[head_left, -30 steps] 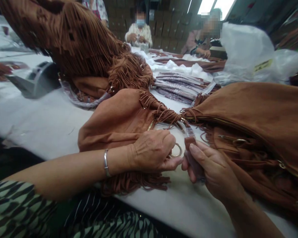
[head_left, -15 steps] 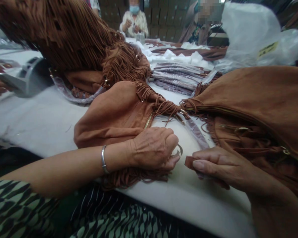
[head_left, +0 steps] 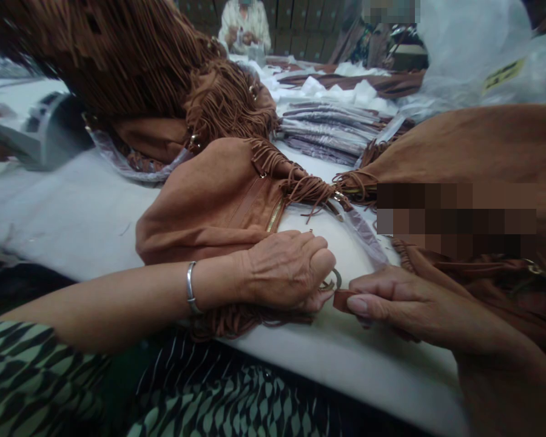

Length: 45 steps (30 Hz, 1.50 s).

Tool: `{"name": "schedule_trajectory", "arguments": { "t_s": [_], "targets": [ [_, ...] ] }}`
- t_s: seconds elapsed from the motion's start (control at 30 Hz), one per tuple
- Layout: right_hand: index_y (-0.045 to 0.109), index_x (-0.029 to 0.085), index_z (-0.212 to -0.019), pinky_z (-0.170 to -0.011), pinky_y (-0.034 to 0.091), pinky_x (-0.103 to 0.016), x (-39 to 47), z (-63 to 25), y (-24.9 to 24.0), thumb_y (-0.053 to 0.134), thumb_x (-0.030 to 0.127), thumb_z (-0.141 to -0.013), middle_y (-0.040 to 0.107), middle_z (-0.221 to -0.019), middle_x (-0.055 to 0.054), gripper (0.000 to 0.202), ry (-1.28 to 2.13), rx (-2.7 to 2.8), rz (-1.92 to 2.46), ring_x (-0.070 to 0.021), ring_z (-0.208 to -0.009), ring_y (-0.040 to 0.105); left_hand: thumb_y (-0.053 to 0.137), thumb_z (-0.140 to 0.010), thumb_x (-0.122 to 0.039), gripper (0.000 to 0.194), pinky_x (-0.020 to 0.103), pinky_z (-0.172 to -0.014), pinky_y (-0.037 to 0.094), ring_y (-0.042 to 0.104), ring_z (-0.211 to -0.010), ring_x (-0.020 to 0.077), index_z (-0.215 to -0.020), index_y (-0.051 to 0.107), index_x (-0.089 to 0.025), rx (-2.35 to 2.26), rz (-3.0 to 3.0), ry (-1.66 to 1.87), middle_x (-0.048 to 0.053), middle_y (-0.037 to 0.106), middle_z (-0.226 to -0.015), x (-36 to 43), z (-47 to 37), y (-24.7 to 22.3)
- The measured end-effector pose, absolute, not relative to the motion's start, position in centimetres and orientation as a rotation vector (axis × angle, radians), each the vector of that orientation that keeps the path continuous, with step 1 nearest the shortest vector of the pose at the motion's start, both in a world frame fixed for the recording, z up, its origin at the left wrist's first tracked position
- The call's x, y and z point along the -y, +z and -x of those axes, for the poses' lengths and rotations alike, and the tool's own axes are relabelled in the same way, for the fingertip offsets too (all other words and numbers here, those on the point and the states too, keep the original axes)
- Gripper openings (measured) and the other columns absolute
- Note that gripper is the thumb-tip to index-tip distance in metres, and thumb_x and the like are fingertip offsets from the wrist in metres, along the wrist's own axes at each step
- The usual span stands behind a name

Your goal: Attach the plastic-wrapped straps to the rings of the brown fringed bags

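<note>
My left hand (head_left: pixel 286 270), with a silver bangle at its wrist, is closed around a metal ring (head_left: pixel 338 279) whose curved edge sticks out past the fingers. Between the thumb and fingers of my right hand (head_left: pixel 404 303) is the brown end of a bag strap (head_left: pixel 341 300). That tip lies right at the ring; whether it touches is hard to tell. A plastic-wrapped strap section (head_left: pixel 366 237) runs up from my right hand toward a metal clasp (head_left: pixel 339 197). Behind my left forearm lies a brown suede bag (head_left: pixel 200 194) with fringe and a brass zipper (head_left: pixel 276 213).
Another large brown bag (head_left: pixel 464 152) covers the right side. Fringed bags (head_left: pixel 131 67) are heaped at the back left beside a grey tape dispenser (head_left: pixel 50 136). Plastic-wrapped straps (head_left: pixel 327 133) lie stacked behind, near clear plastic bags (head_left: pixel 477 54). A co-worker (head_left: pixel 244 30) is across the table.
My right hand has brought the strap end slightly left, closer to the ring. My left hand has edged right, still closed. The view has tipped down a little.
</note>
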State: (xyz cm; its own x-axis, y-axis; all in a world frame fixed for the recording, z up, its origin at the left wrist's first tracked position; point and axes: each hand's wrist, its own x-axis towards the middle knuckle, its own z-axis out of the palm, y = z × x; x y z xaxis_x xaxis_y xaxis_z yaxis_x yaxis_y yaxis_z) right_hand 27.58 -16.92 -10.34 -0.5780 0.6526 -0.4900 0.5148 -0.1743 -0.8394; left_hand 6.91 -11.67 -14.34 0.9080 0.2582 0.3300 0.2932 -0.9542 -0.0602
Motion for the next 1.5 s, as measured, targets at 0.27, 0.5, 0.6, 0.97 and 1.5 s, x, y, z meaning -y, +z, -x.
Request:
{"name": "schedule_trajectory", "arguments": {
  "t_s": [0.27,0.5,0.6,0.97,1.5],
  "targets": [
    [0.045,0.019,-0.056,-0.035,0.02,-0.02,16.9,-27.5,-10.5,0.047,0.054,-0.085,0.033,-0.05,0.004,0.045,1.789,2.015,1.378,-0.0076,-0.042,0.031,0.044,-0.085,-0.038,0.024,0.034,-0.06,0.042,0.052,-0.073,0.0219,-0.087,0.048,-0.015,0.43,2.969,-0.481,0.007,0.053,-0.076,11.7,-7.0,-14.2],
    [0.04,0.02,-0.054,-0.034,0.017,-0.02,17.1,-27.3,-10.7,0.049,0.054,-0.084,0.032,-0.048,0.004,0.046,1.794,1.95,1.393,-0.007,-0.041,0.028,0.048,-0.082,-0.038,0.023,0.033,-0.058,0.042,0.052,-0.07,0.0219,-0.084,0.048,-0.015,0.384,2.973,-0.535,0.007,0.052,-0.075,11.4,-6.7,-14.2],
    [0.043,0.019,-0.054,-0.034,0.016,-0.021,17.3,-27.0,-11.0,0.051,0.053,-0.084,0.031,-0.047,0.005,0.046,1.707,1.892,1.398,-0.0068,-0.04,0.028,0.046,-0.084,-0.039,0.024,0.033,-0.059,0.042,0.053,-0.072,0.0221,-0.085,0.048,-0.015,0.365,2.981,-0.528,0.007,0.052,-0.076,11.2,-6.6,-14.1],
    [0.045,0.017,-0.054,-0.036,0.021,-0.019,17.9,-25.6,-11.1,0.05,0.051,-0.086,0.034,-0.049,0.004,0.047,1.341,1.786,1.505,-0.0063,-0.043,0.032,0.045,-0.084,-0.034,0.019,0.032,-0.058,0.042,0.055,-0.069,0.0208,-0.085,0.049,-0.015,0.454,3.036,-0.431,0.006,0.056,-0.075,10.2,-6.4,-13.6],
    [0.053,0.016,-0.056,-0.032,0.012,-0.017,16.6,-26.8,-11.5,0.066,0.054,-0.073,0.037,-0.042,0.006,0.044,1.634,1.456,1.48,-0.0027,-0.035,0.024,0.046,-0.084,-0.05,0.035,0.034,-0.062,0.044,0.058,-0.071,0.022,-0.089,0.049,-0.015,0.399,3.198,-0.27,0.007,0.061,-0.083,10.7,-6.5,-12.4]
  ]
}}
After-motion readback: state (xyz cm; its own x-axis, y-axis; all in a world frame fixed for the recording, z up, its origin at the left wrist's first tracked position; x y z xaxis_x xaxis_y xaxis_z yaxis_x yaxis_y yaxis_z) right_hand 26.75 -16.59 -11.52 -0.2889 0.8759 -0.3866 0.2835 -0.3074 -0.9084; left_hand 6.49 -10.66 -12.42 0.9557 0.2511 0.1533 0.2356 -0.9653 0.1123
